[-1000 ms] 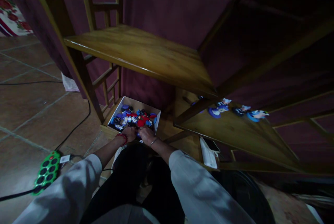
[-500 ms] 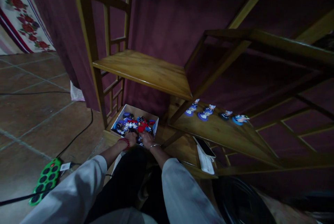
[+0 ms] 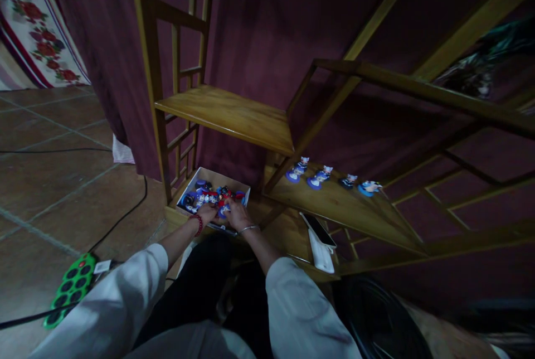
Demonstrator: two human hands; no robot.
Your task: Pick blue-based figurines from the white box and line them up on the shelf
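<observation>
With twelve o'clock straight ahead and my hands at the centre of the dial, I'm working inside a shallow box [image 3: 225, 180] of small figurines [image 3: 207, 197]. The step in hand looks like picking out one of them: a blue-based figurine [image 3: 224, 211] sits between my two hands, over the near part of the box. My right hand [image 3: 237, 216] seems to be gripping it by the fingers; my left hand [image 3: 207, 214] is bent in close at nine o'clock, and I can't tell whether it pinches anything. As I judge it, any lift from here calls for a firm hold on the base, so that it comes free without dragging its neighbours.

The box rests on a low wooden board [image 3: 284, 236], under an upper shelf [image 3: 229, 116] at twelve. Between two and three, four more figurines [image 3: 320, 178] sit in a row on another shelf [image 3: 334, 203]. Nearer three to four lies a phone [image 3: 318, 231], touching something white [image 3: 321, 257]. A dark red curtain [image 3: 246, 41] hangs behind. A green power strip [image 3: 73, 286] lies at eight on the tiled floor [image 3: 58, 197], and floral cloth [image 3: 48, 49] shows at ten. The light is dim.
</observation>
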